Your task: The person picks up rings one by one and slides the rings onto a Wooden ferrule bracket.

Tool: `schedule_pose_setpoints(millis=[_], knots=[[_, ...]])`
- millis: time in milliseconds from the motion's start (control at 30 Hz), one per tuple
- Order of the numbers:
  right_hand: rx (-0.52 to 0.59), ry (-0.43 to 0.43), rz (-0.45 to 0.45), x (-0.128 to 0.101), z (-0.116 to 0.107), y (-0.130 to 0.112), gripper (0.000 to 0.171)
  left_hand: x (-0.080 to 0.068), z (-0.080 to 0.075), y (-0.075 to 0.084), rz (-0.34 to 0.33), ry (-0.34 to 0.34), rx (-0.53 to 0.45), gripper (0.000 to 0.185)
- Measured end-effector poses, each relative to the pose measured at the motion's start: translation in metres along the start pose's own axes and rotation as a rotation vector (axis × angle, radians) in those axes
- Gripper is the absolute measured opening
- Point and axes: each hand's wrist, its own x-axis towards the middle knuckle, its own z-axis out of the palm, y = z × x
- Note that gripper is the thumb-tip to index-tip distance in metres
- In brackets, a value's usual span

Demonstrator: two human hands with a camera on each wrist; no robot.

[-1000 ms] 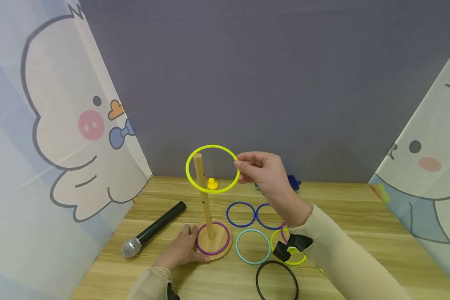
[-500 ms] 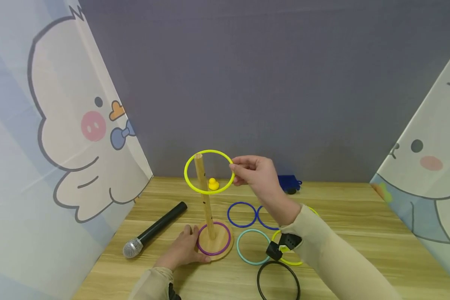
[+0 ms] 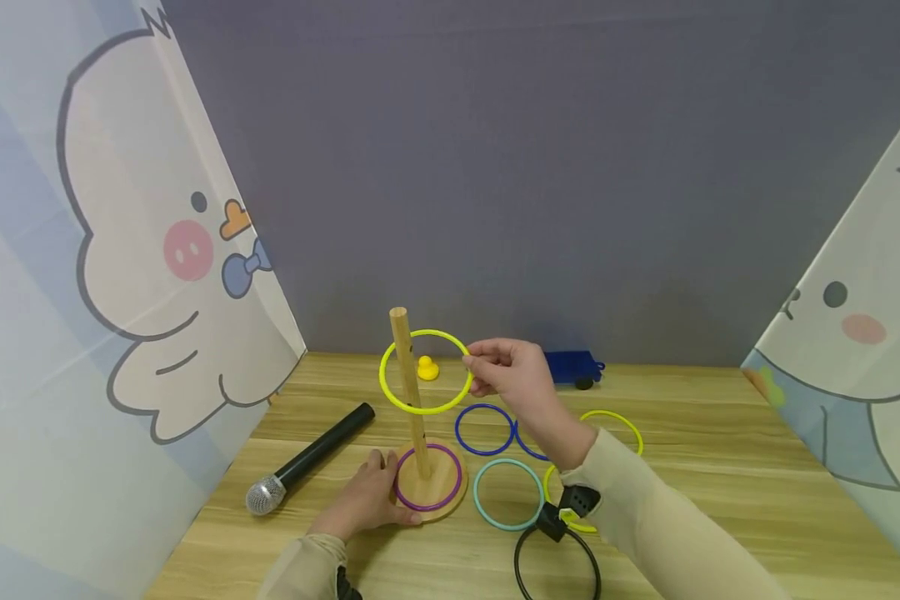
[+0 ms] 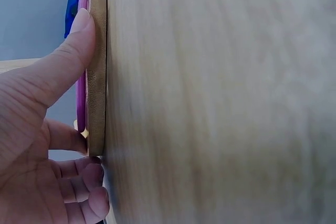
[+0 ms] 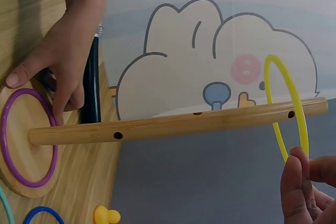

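Note:
A wooden ring-toss stand (image 3: 420,433) stands upright, with a purple ring (image 3: 425,509) lying on its round base (image 3: 439,477). My left hand (image 3: 363,500) holds the edge of that base between thumb and fingers; the left wrist view shows the thumb (image 4: 79,38) against the rim. Higher up, my right hand (image 3: 521,379) pinches a yellow ring (image 3: 423,411) by its right side. In the right wrist view this yellow ring (image 5: 302,124) encircles the peg (image 5: 210,121) just below its top, with the peg's end poking through.
Right of the stand lie two blue rings (image 3: 484,405), a light teal ring (image 3: 497,527), a black ring (image 3: 519,575) and more yellow rings (image 3: 641,433). A microphone (image 3: 307,458) lies to the left. Behind are a yellow rubber duck (image 3: 427,369) and a blue toy cart (image 3: 573,367).
My right hand has moved the yellow ring down, from around the peg's top to lower on it. The left hand stays at the base.

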Motion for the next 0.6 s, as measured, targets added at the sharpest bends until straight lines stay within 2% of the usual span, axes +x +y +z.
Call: schedule_pose_setpoints(millis=[167,600], knots=[[-0.017,0.006,0.017,0.0,0.0,0.015,0.018,0.0,-0.001,0.001,0.005,0.006,-0.001,0.117],[0.031,0.024,0.076,-0.002,0.006,0.048,0.018,0.001,0.0,0.0,-0.002,0.019,0.006,0.117]])
